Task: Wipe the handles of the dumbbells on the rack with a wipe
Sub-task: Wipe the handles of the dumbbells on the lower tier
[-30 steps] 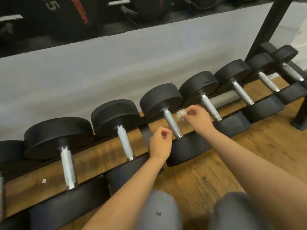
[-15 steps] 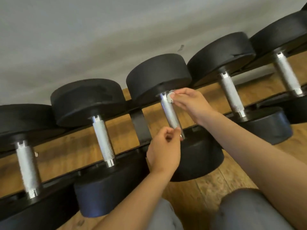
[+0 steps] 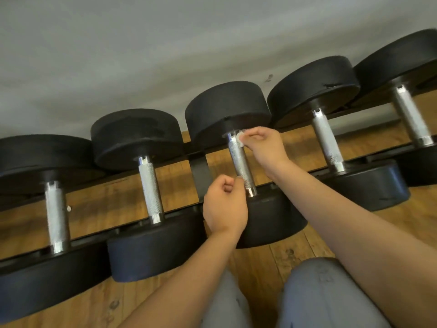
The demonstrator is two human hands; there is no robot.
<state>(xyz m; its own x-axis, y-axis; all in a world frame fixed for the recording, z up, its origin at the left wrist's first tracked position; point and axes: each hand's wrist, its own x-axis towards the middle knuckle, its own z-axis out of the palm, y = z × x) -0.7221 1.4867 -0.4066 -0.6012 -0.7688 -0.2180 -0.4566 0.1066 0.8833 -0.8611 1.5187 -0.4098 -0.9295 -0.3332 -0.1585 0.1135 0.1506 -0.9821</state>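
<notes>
Head view: right grip [image 3: 264,145] is pinched on a small balled white wipe [image 3: 240,139], pressing it to the far end of the knurled handle [image 3: 240,164] of the middle dumbbell [image 3: 227,110], right under the far head. Left grip [image 3: 224,207] is curled in with nothing visible inside, at the near end of the same handle. Touching or just beside it, can't tell. Risks, my read: the wipe is tiny and held by fingertips only. Knurling will likely drag on it, so it could shred or pull out of the pinch and drop to the floor [image 3: 260,268] below the right grip. Contact is on one side of the handle, so a straight stroke toward the near end would miss the underside unless the wipe goes round. Left grip sits in that stroke path, and the right will run into it unless it clears. Dumbbell looks seated on the rack [image 3: 199,171] at both heads, so a roll seems unlikely. Containers: none as such. The rack is the only holder, carrying five dumbbells in frame, side by side. Left neighbour handle [image 3: 150,185] and right neighbour handle [image 3: 327,140] are bare. No wipe pack or bin in frame.
</notes>
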